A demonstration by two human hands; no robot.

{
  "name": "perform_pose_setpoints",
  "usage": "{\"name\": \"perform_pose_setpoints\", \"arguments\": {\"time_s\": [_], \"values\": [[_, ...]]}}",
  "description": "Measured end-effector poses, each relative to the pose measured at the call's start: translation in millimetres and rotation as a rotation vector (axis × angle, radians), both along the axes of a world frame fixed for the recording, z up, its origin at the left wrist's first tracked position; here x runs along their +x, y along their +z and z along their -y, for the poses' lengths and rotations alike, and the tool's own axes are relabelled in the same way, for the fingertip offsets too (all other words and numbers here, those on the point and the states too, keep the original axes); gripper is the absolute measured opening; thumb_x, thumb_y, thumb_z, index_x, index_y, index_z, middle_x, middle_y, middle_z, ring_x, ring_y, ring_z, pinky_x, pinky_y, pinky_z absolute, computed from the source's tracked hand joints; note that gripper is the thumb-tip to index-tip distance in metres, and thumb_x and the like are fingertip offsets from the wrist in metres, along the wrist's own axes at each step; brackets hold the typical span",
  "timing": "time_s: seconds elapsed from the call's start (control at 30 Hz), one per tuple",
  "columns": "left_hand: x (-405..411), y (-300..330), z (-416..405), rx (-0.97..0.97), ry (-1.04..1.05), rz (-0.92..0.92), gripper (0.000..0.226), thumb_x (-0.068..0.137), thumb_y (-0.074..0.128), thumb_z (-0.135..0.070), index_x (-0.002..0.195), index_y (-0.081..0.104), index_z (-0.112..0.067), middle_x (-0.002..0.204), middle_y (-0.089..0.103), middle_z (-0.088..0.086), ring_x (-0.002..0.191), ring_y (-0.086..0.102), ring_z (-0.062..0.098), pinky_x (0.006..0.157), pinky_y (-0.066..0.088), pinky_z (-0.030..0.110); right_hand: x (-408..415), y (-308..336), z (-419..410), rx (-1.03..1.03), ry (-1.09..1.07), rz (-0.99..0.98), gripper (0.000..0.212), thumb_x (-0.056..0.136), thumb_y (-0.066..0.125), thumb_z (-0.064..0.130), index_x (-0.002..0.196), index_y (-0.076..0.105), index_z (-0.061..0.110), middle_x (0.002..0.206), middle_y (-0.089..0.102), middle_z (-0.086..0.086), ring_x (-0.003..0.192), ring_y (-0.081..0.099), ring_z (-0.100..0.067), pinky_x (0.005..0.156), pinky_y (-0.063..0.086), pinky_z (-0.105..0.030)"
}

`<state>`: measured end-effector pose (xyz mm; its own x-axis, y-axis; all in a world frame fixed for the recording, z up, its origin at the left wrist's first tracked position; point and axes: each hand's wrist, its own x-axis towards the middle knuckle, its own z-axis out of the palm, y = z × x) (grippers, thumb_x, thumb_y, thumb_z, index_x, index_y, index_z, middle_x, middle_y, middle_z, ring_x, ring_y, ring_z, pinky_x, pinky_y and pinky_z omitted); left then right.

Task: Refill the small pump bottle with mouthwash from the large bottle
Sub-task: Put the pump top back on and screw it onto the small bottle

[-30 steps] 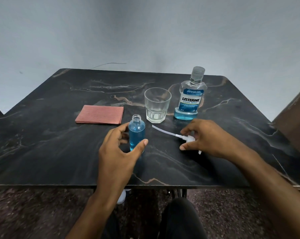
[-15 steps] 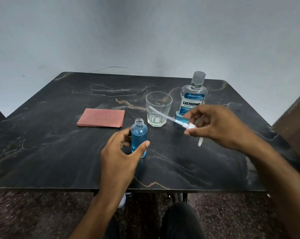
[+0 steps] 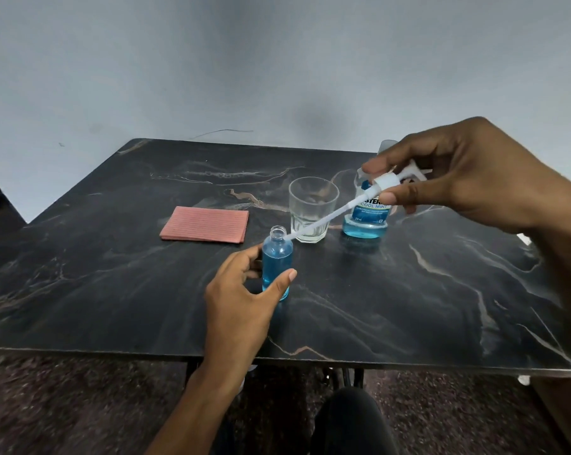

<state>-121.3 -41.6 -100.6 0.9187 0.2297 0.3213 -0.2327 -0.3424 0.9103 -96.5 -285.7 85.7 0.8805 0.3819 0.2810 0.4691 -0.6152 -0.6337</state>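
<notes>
The small clear bottle (image 3: 276,257), nearly full of blue liquid and uncapped, stands upright on the dark marble table (image 3: 113,274). My left hand (image 3: 241,290) wraps around its lower half. My right hand (image 3: 458,178) is raised above the table and pinches the white pump head (image 3: 384,182). Its long white tube slants down to the left, and the tube's tip sits just beside the bottle's open neck. The large mouthwash bottle (image 3: 366,221), with a little blue liquid at its bottom, stands behind, partly hidden by my right hand.
An empty clear glass (image 3: 312,208) stands between the two bottles, just behind the tube. A folded pink cloth (image 3: 205,223) lies to the left. The table's front edge runs near my knee (image 3: 346,418). A grey wall rises behind.
My right hand picked the pump up off the table, lifted it and swung the tube's tip over to the small bottle's neck. My left hand closed more firmly around the bottle.
</notes>
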Motion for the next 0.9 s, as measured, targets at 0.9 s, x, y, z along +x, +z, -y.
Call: {"name": "perform_pose_setpoints", "arguments": {"time_s": [0.9], "values": [[1,0,-1,0.019,0.008,0.001,0.046,0.073,0.088,-0.037,0.109,0.061,-0.047,0.106,0.068,-0.023,0.095,0.066,-0.001,0.08,0.054,0.018,-7,21,-47,0.045,0.037,0.18,0.044,0.074,0.086,0.013,0.114,0.069,0.018,0.099,0.076,0.005,0.086,0.073,-0.013,0.085,0.06,-0.035]]}}
